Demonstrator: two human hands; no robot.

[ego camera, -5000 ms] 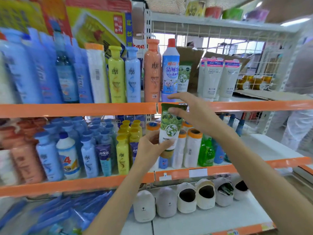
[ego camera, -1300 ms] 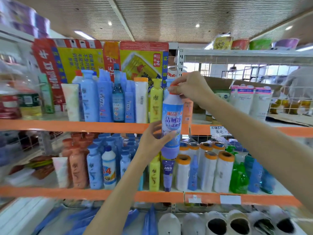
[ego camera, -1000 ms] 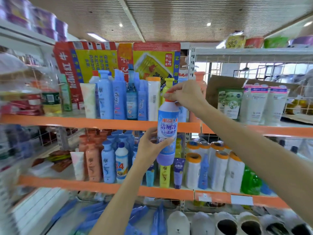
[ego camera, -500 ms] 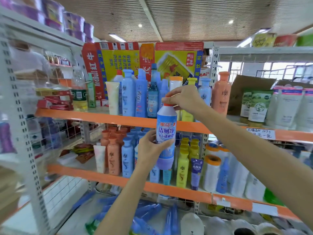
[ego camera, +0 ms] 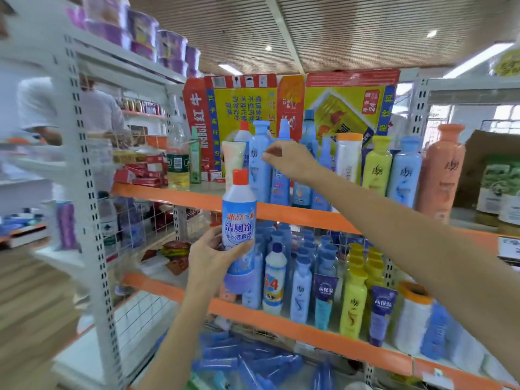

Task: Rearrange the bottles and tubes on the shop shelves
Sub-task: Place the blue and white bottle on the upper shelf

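Head view, and nearest to us the left hand (ego camera: 209, 256) has its fingers wrapped round the lower body of the blue-and-white cleaner bottle (ego camera: 238, 226), red cap up, held upright in the air just in front of the orange front edge of the upper shelf (ego camera: 183, 194). It is on no shelf yet, carried by that one hand alone.

Further in, the right hand (ego camera: 284, 161) reaches to the row at the upper shelf's front edge, fingertips drawn together against the tall light-blue bottle (ego camera: 260, 161). Is it pinching that bottle or only nudging it? I cannot tell from here; nothing is lifted.

My read of the step: making room in the upper row. The next move, I'd judge, calls for parting or shifting the blue bottles near the cream tube (ego camera: 233, 157), then raising the cleaner bottle over the orange lip and standing it in the gap without toppling its neighbours.

Below and beyond, the middle shelf (ego camera: 281, 323) carries packed blue and yellow bottles and purple tubes. Behind it all stands a red-and-yellow carton (ego camera: 281, 102).

Hard to make out: the left of the picture is smeared with blur, a person in white over there is only a shape, the right forearm covers part of the row, and the bottom shelf's blue packs are cut off.
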